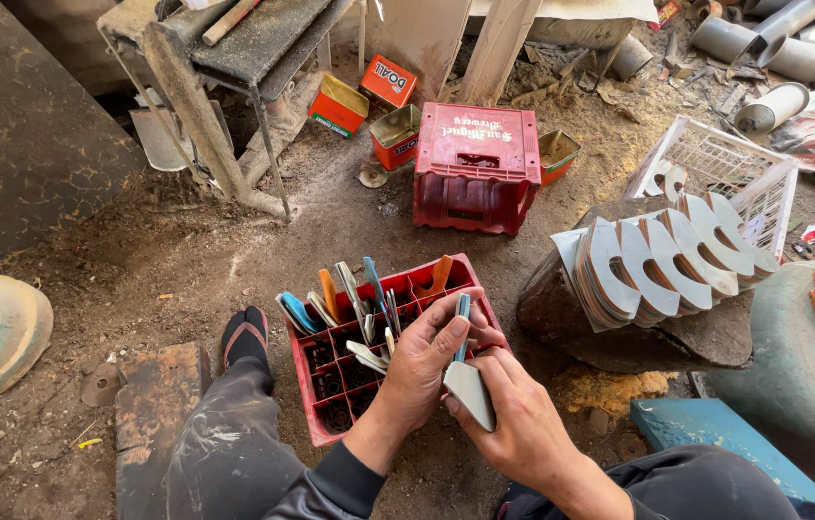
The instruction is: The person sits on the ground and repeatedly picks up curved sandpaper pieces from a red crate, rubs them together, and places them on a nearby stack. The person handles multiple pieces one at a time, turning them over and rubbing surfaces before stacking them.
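Dirt floor [234, 250] strewn with sawdust and scraps fills the head view, our only view. We note an upturned red crate [475, 169] ahead, orange tins [364, 101] beside it, and a white basket [716, 169] to the right.

Between our knees stands a compartmented red crate [330, 385] holding upright tools with blue, orange and pale handles [350, 294]. To its right, curved pale cut pieces [663, 265] lie fanned on a dark block.

Our left hand [422, 371] is over the crate's near right corner, fingers curled around a slim blue-handled tool [462, 323] that stands upright, its tip just above the knuckles. Our right hand [513, 419] is closed on a pale grey wedge-shaped piece [470, 390], thumb on its face. The piece sits between both hands, touching the left palm, directly below the tool. Whether tool and piece are joined we cannot tell.
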